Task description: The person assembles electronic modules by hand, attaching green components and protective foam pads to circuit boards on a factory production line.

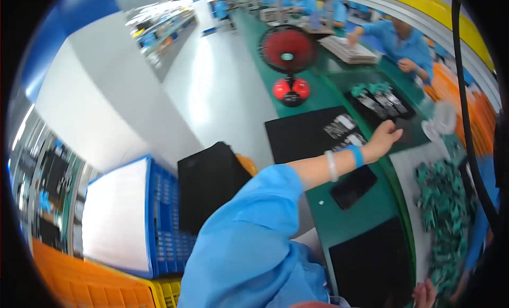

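My left hand (380, 141) reaches out over the edge of the green bench, with a blue band and a pale bracelet at the wrist. Its fingers are slightly bent and apart, and nothing shows between them. Just beyond it lies a black mat (405, 109) bearing several metal parts with green ends (379, 98). Under the forearm, more small metal parts (339, 126) sit on another black mat (294, 133). At the lower edge, my right hand (424, 294) is only partly in view, fingers apart, beside a heap of green parts (442, 218).
A red and black fan (288, 50) stands at the far end of the bench. A dark phone-like slab (353, 187) and a black mat (374, 260) lie nearer. Left are a blue crate (167, 218) and an orange crate (90, 279). Across the bench, a person (405, 45) handles stacked trays (350, 49).
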`<state>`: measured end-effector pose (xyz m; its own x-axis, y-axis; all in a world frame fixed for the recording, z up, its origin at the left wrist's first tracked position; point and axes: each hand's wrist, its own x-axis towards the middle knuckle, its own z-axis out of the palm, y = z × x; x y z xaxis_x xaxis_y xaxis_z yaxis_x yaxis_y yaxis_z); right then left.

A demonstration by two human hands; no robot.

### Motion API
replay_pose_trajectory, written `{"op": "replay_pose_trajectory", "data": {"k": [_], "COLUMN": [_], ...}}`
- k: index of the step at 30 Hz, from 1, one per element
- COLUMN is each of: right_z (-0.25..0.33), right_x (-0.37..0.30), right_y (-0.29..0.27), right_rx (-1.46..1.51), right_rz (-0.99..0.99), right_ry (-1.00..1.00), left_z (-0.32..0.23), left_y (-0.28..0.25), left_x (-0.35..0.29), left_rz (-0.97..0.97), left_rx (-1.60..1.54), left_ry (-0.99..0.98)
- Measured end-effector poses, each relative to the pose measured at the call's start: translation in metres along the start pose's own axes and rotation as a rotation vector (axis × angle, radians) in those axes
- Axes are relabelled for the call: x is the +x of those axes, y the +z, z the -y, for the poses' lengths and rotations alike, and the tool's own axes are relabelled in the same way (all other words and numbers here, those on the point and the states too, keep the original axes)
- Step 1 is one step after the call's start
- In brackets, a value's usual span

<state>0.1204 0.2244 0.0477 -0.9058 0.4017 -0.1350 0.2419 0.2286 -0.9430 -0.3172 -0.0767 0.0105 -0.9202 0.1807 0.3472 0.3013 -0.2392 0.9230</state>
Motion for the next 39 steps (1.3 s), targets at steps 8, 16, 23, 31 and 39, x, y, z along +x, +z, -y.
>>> {"op": "replay_pose_trajectory", "data": {"k": [8, 16, 23, 31, 39], "right_z": [-0.01, -0.044, -0.08, -0.113, -0.177], "right_x": [-0.076, -0.153, -0.197, -0.227, -0.249], "right_y": [-0.008, -0.04, -0.074, -0.153, -0.204], "right_rx": [0.063, 0.022, -0.336, -0.899, -0.991], "right_rz": [-0.34, -0.592, -1.034, -1.293, -1.189], "right_ry": [0.051, 0.076, 0.116, 0.361, 0.88], "left_z": [-0.12, -0.106, -0.03, -0.029, -0.028], "left_y": [0.048, 0.144, 0.178, 0.174, 0.175], "left_x": [-0.159, -0.254, -0.289, -0.292, -0.293], "left_rz": [0.618, 1.433, 1.488, 1.46, 1.411], "left_rx": [-0.151, 0.125, 0.23, 0.183, 0.198], "left_ry": [-0.238, 0.09, 0.256, 0.203, 0.193]}}
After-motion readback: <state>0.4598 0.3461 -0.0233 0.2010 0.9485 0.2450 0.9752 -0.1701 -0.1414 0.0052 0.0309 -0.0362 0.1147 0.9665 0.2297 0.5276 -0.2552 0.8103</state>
